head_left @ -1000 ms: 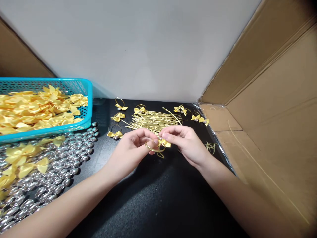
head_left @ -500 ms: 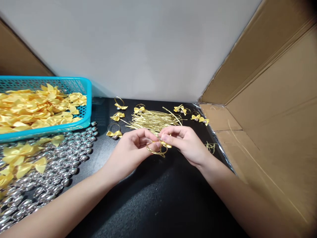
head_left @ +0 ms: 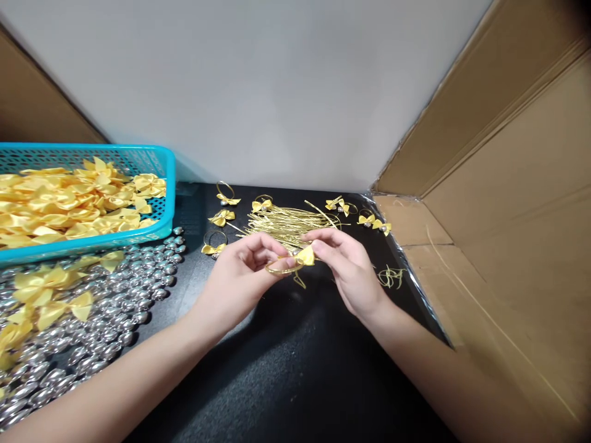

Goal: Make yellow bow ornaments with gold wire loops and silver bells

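Between its thumb and fingers, my left hand [head_left: 240,267] pinches a gold twist-tie ring [head_left: 276,270] near where a yellow ribbon bow [head_left: 305,256] is attached. A small silver bell or bead shows at the bow's middle, partly hidden by fingertips. My right hand [head_left: 353,271] has its thumb and fingers closed at the bow's right loop. Below the bow dangles a thin bent gold end [head_left: 300,280]. Just behind my hands lies a pile of gold twist ties [head_left: 289,220] on the black table [head_left: 277,369].
A turquoise basket [head_left: 170,184] full of yellow bows stands at left. Silver bells [head_left: 111,314] spread in front of it, with loose bows [head_left: 44,286] on top. Several finished bow rings [head_left: 224,217] lie around the pile. Wire scraps [head_left: 391,277] lie near the cardboard wall [head_left: 508,154].
My right fingers have shifted from the bow's middle to its right side, uncovering more of the bow. The ring has turned slightly and moved left with my left hand.
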{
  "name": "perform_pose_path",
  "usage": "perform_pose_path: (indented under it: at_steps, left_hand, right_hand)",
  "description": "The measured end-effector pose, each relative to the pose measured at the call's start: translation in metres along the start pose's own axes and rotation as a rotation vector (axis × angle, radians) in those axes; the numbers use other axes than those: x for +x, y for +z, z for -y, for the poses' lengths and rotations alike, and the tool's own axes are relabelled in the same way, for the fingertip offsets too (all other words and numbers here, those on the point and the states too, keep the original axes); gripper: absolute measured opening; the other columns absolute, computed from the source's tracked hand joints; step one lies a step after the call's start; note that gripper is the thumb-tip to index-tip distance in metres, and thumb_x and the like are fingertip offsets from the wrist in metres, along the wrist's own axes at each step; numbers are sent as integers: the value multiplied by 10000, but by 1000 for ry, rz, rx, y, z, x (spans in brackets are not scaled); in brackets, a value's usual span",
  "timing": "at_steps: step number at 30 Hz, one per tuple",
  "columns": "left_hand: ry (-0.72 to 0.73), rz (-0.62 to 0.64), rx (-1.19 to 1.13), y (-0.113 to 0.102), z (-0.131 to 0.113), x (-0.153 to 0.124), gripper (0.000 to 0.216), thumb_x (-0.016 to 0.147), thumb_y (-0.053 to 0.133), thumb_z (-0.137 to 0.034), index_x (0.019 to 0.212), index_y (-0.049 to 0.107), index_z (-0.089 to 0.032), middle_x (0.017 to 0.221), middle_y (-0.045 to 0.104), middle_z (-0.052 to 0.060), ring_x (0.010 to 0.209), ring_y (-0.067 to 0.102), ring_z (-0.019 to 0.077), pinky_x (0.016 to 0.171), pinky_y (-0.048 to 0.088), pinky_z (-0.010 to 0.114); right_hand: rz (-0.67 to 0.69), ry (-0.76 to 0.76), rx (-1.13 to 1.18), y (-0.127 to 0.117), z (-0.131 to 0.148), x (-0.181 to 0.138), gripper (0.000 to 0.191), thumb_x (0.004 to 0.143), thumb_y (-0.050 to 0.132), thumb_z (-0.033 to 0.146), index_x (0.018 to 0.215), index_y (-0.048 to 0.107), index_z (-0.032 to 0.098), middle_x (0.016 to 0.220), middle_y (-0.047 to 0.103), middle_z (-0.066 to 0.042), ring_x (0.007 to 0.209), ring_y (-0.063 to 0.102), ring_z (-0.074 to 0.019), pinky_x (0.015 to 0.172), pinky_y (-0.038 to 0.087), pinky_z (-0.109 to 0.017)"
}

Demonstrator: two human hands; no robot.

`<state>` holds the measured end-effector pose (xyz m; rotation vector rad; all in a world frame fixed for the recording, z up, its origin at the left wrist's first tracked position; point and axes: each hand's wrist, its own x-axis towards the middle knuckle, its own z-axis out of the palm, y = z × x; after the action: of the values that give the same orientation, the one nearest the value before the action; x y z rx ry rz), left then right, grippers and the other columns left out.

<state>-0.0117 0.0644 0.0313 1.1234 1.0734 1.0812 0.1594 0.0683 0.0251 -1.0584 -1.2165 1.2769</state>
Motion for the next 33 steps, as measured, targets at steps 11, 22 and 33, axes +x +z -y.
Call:
perform_pose_path:
  at_steps: [11,22,33]
  left_hand:
    - [58,-124,-157,-4,1,3,254,681,797,-171,752,554,-195,555,580,-86,567,555,56,582,433,134]
    - [66,-182,-193,-5,-1,8,264,644,783,-159,746,542,-193,539,571,-81,526,503,64,564,413,173]
    - [195,-244,-79,-9,-3,10,249,678,772,-175,740,531,-193,557,572,-70,537,514,72,554,403,176]
  right_hand:
    - [-103,-477,-472,19,-13,-20,86,815,681,162,739,678,202,741,679,-9,721,637,-166,694,494,-330]
    - [117,-900,-755,10,-10,-17,118,793,643,111,746,594,207,724,669,19,712,591,-153,796,386,-383]
    - [207,-617,-482,-7,-10,-1,12,755,609,228,752,612,240,816,574,-8,788,543,-186,765,421,-374]
